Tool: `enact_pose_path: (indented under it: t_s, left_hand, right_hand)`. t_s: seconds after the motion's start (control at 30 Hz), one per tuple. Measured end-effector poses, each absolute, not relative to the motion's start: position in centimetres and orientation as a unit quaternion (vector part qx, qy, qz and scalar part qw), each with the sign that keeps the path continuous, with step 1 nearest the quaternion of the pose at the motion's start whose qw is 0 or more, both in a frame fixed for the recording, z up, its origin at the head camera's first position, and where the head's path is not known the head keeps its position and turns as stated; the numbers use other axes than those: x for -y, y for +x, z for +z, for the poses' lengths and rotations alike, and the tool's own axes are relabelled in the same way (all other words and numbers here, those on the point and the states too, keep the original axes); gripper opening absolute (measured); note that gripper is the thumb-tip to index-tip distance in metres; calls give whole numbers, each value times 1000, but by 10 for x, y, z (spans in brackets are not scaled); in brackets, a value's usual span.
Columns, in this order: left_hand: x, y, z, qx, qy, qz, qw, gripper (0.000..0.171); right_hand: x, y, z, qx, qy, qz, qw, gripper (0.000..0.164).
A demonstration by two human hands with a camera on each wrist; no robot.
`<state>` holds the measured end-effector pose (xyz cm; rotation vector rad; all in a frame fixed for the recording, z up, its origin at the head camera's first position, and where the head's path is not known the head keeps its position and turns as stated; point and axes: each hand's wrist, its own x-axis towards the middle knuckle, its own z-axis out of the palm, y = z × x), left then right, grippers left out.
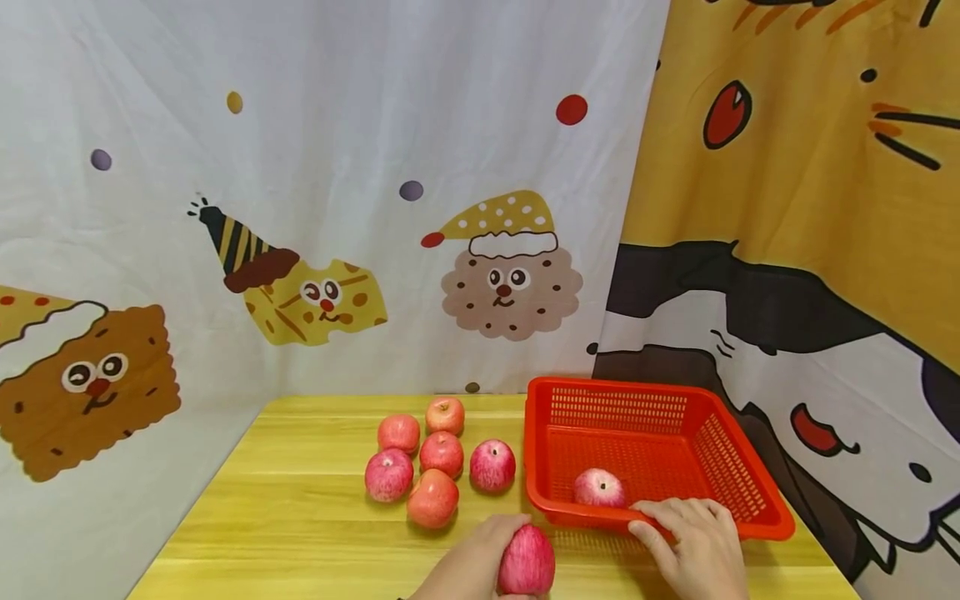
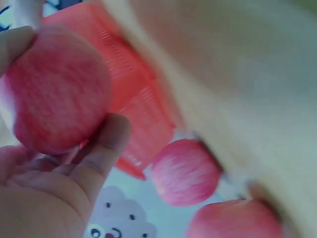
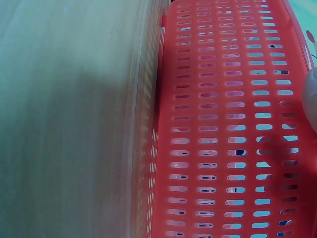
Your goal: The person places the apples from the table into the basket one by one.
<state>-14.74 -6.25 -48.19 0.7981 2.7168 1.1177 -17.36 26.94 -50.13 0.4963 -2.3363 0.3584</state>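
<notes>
My left hand (image 1: 474,557) grips a red apple (image 1: 527,561) above the front of the table. In the left wrist view, thumb and fingers wrap that apple from both sides. My right hand (image 1: 697,546) holds the front rim of a red plastic basket (image 1: 645,521), fingers over the edge and thumb outside. Only a bit of that hand shows in the right wrist view, beside the slotted basket wall (image 3: 223,114). One pale-red apple (image 1: 600,487) lies inside the basket, near its front wall.
Several apples stand grouped on the wooden table (image 1: 247,508) left of the basket, the nearest being a dark pink one (image 1: 492,466) and an orange-red one (image 1: 432,498). A printed curtain (image 1: 337,125) hangs behind the table and along its sides.
</notes>
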Motion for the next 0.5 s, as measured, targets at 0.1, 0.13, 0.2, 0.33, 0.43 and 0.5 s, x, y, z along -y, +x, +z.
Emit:
enact_pose_path:
  t_s: [0.1, 0.13, 0.2, 0.33, 0.43, 0.5]
  left_hand:
    - [61, -145, -462, -863, 281, 419, 27, 77]
    - [60, -145, -456, -856, 290, 427, 11, 78]
    - [56, -146, -445, -849, 309, 428, -29, 79]
    - [40, -158, -429, -836, 333, 422, -107, 78]
    - [24, -176, -421, -834, 337, 415, -137, 77]
    - [13, -190, -420, -840, 333, 405, -138, 78]
  right_hand:
    - [-269, -174, -501, 907, 190, 136, 351, 27]
    - [-269, -174, -501, 907, 190, 135, 351, 27]
    - [-268, -174, -501, 907, 189, 133, 352, 27]
    - [-269, -174, -500, 905, 188, 131, 357, 27]
    - [-268, -173, -500, 906, 186, 132, 357, 28]
    - [-267, -173, -501, 907, 184, 132, 355, 28]
